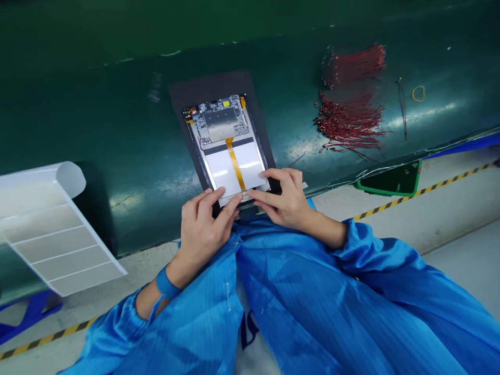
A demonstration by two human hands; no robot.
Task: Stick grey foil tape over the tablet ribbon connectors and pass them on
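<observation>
An opened tablet (225, 148) lies back-up on a dark mat (183, 96) on the green belt, showing a circuit board, a white battery and an orange flex cable (235, 165). My left hand (205, 224) and my right hand (284, 198) meet at its near edge. Both hands have fingers pressed together on a small pale strip (241, 197) at the bottom end of the tablet. Blue sleeves cover both arms.
A curled white sheet of rectangular stickers (50, 229) lies at the left. Bundles of red wires (351, 112) and a yellow rubber band (418, 94) rest on the belt at the right. A green-rimmed tray (390, 179) sits by the striped edge.
</observation>
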